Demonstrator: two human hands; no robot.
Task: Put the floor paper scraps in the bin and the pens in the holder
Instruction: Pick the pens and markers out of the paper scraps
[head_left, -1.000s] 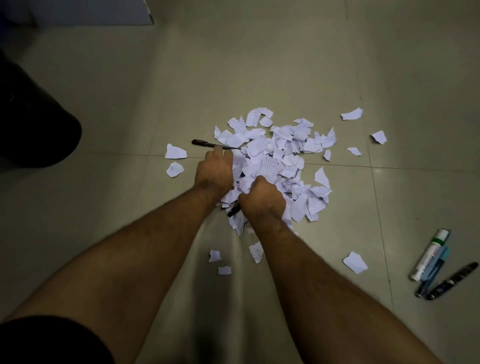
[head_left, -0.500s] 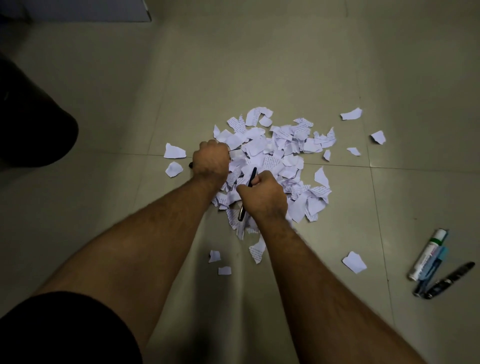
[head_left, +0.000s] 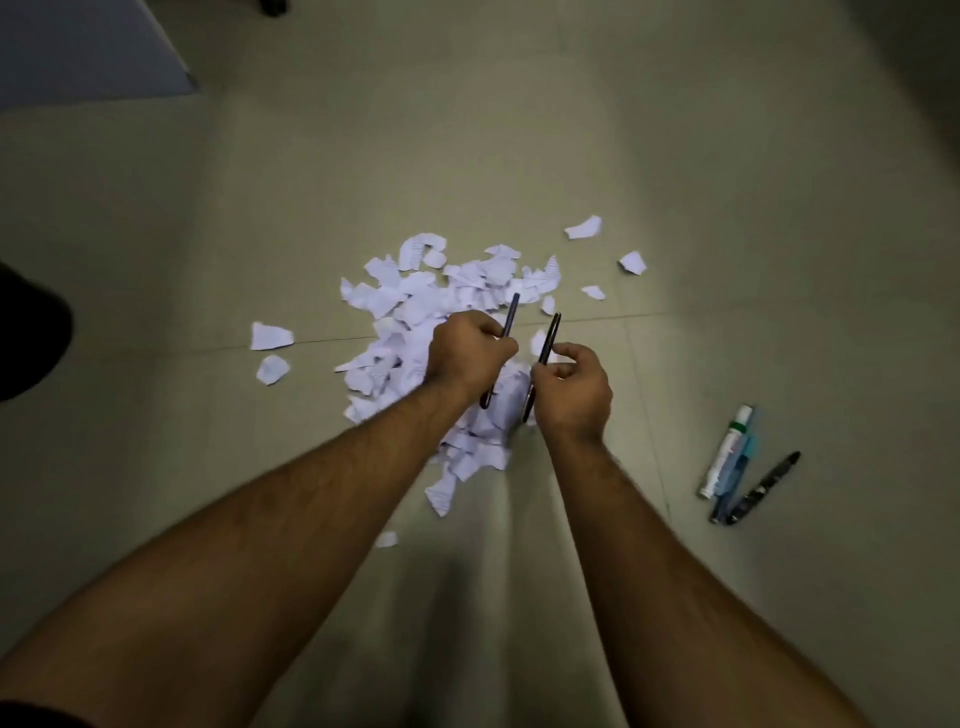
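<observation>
A heap of torn white paper scraps lies on the tiled floor. Above it, my left hand is closed around a dark pen whose tip points away from me. My right hand pinches a second dark pen beside it. Both pens are lifted off the heap and stand nearly parallel. Loose scraps lie apart from the heap, such as one at the left and one at the far right. No bin or pen holder is in view.
On the floor at the right lie a white marker, a blue pen and a black pen, side by side. A dark object sits at the left edge. A grey panel fills the top left corner.
Both hands have risen from the heap, each lifting a dark pen out of the scraps. The view has tilted, so the heap sits further right and higher.
</observation>
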